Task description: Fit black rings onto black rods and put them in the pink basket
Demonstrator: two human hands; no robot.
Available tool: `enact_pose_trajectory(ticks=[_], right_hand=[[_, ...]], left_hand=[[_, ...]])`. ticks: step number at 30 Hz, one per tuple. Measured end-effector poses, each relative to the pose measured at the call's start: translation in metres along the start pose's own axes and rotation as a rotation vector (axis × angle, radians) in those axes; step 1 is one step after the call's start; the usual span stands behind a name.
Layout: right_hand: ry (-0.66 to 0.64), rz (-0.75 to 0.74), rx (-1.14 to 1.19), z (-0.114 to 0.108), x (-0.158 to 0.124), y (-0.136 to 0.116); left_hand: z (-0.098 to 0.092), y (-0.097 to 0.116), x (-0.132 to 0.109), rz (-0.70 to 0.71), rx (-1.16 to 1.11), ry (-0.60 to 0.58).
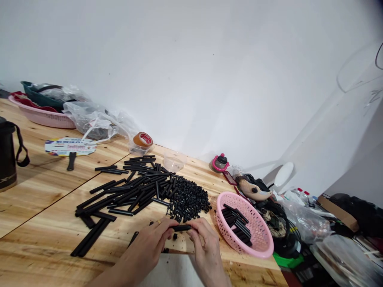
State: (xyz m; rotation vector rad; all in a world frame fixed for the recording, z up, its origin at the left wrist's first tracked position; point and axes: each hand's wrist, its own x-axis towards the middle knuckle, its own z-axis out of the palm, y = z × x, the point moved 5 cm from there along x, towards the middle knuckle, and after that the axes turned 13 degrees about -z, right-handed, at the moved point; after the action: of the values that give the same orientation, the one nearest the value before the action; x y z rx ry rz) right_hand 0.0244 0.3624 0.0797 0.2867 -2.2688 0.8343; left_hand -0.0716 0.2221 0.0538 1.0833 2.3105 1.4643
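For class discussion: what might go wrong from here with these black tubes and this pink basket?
The short black tube between the left hand and right hand might slip and drop. The heap of small black pieces is loose, so a brushing hand could scatter it. The pink basket sits near the table's edge and might get knocked off.

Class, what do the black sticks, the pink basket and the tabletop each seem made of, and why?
The black sticks look like matte plastic or hard rubber, unclear which: dull, even surface. The pink basket seems glossy moulded plastic, with uniform perforated walls. The tabletop looks like varnished pine: pale, visible grain, joined boards.
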Motion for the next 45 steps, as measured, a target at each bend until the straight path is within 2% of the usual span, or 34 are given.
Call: enact_pose_trajectory(ticks=[3,5,9,15,21,24,30,35,45], right_hand=[[0.015,-0.013,0.014,-0.001,-0.001,-0.001],[0.016,-0.026,0.016,-0.002,-0.001,0.000],[-0.005,-0.018,0.011,-0.001,0.000,0.002],[-0.019,0.018,0.091,0.002,0.001,-0.002],[0.092,0.187,0.306,0.007,-0.005,0.008],[0.175,0.271,0.330,0.007,-0.009,0.015],[0.188,0.231,0.335,0.007,-0.005,0.009],[0.267,0.236,0.319,0.005,-0.006,0.009],[0.223,0.092,0.285,0.001,-0.002,0.000]], left_hand=[[0.004,-0.001,0.000,-0.100,-0.118,-0.142],[0.007,-0.003,0.001,-0.162,-0.216,-0.190],[0.011,-0.008,0.006,-0.228,-0.337,-0.223],[0.013,-0.005,0.007,-0.226,-0.368,-0.257],[0.002,0.003,0.004,-0.171,-0.320,-0.200],[-0.002,0.007,0.003,-0.133,-0.267,-0.167],[-0.003,0.009,0.001,-0.046,-0.214,-0.119],[-0.003,0.011,0.000,-0.029,-0.201,-0.103],[-0.002,0.007,-0.001,-0.040,-0.161,-0.090]])
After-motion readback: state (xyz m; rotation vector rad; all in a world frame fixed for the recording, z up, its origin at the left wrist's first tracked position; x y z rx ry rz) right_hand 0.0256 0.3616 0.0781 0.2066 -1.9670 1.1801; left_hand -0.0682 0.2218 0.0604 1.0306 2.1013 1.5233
